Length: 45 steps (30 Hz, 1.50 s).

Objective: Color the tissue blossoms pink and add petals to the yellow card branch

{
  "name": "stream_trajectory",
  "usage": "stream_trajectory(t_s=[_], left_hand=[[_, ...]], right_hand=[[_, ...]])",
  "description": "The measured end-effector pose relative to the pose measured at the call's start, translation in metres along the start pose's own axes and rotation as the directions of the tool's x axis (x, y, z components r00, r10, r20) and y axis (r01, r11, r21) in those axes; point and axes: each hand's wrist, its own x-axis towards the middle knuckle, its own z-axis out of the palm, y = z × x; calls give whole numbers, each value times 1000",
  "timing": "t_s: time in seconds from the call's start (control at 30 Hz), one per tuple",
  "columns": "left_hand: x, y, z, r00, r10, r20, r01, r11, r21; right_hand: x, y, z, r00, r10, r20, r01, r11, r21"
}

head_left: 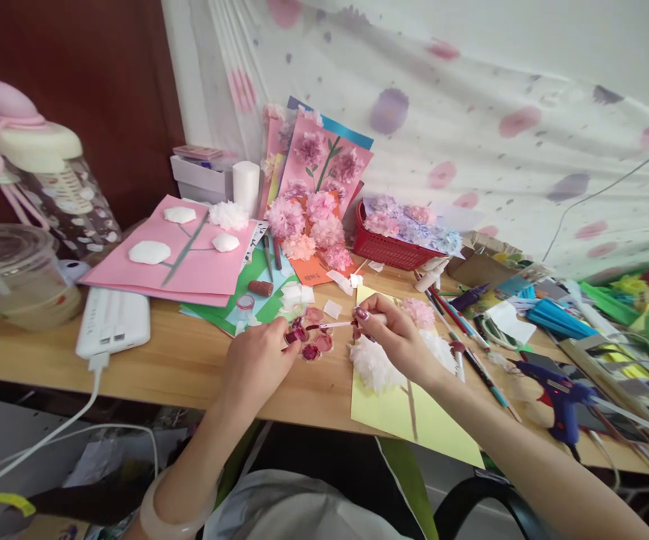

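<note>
My left hand (259,360) rests on the wooden table (189,360), fingers closed on a small dark pink paint pot (295,334). My right hand (395,334) pinches a thin paintbrush (329,325) whose tip points left toward that pot. Other small pink pots (317,345) sit between the hands. Under my right hand lies a yellow card (408,412) with a white tissue flower (372,364) and a pink one (419,311).
A pink card with white flowers (178,251) lies at back left, beside a white power bank (113,321) and a plastic cup (17,274). A red basket (386,247) stands behind. A blue glue gun (554,394), pens and clutter fill the right side.
</note>
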Motion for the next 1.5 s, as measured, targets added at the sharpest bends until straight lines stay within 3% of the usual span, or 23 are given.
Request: stream_trajectory(t_s=[0.33, 0.5, 0.63, 0.77, 0.87, 0.97, 1.07, 1.2, 1.3, 1.4, 1.5], left_hand=[[-3, 3, 0, 999, 39, -27, -41, 998, -49], [-7, 14, -6, 993, 115, 12, -113, 986, -125], [-10, 22, -8, 989, 137, 60, -121, 968, -219], [-9, 23, -7, 995, 91, 49, -76, 965, -252], [-9, 25, -5, 990, 124, 70, -101, 960, -262], [-9, 29, -5, 991, 116, 68, -95, 961, -258], [-9, 30, -6, 984, 135, 114, -102, 961, -258], [-5, 26, -8, 984, 149, 101, -120, 961, -251], [0, 24, -13, 981, 171, 96, -145, 962, -232], [5, 22, -19, 987, 143, 78, -128, 977, -172], [7, 20, -20, 979, 170, 112, -153, 977, -150]], right_hand=[[-1, -5, -2, 999, -27, 45, 29, 999, -39], [-3, -13, 18, 981, -185, 63, 190, 977, -98], [-2, -17, 36, 936, -292, 197, 319, 940, -121], [-1, -18, 36, 952, -306, -2, 303, 944, -133], [-4, -19, 35, 945, -289, 153, 312, 937, -156], [-7, -19, 35, 964, -264, -35, 257, 957, -134], [-8, -16, 36, 959, -273, 74, 281, 950, -140], [-6, -12, 36, 967, -252, -45, 244, 960, -134], [-3, -13, 37, 962, -259, 86, 268, 955, -129], [-1, -15, 39, 961, -262, -84, 253, 962, -106], [0, -13, 41, 965, -261, 29, 263, 958, -116]])
